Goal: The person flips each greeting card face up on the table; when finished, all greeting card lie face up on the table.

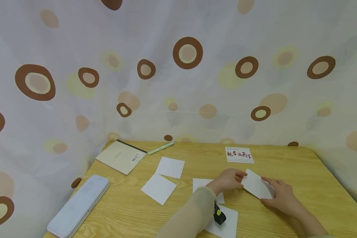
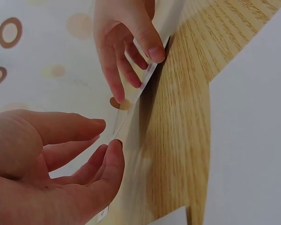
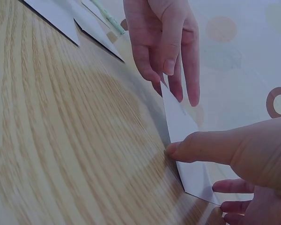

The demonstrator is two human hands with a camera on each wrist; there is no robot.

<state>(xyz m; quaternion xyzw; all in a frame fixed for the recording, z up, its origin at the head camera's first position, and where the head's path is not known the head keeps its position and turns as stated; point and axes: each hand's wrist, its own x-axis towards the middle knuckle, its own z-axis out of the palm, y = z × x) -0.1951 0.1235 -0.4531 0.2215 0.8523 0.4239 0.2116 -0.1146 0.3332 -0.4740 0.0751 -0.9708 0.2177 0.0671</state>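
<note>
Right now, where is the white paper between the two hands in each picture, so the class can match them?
Head: right of centre, below the middle; the white paper lies between the left hand and right hand.
Left wrist: near the centre, nearly edge-on, a thin strip.
Right wrist: right of and below centre, running down from the left hand's fingers.
Shared landmark: the wooden table, in all three.

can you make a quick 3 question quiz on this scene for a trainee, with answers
1. True or false: in the head view, the pen lies right of the notepad.
2. What does the right hand hold?
A) pen
B) white sheet
C) notepad
3. What colour is the large lettering on the card?

Key: 1. True. 2. B. 3. Red.
</note>
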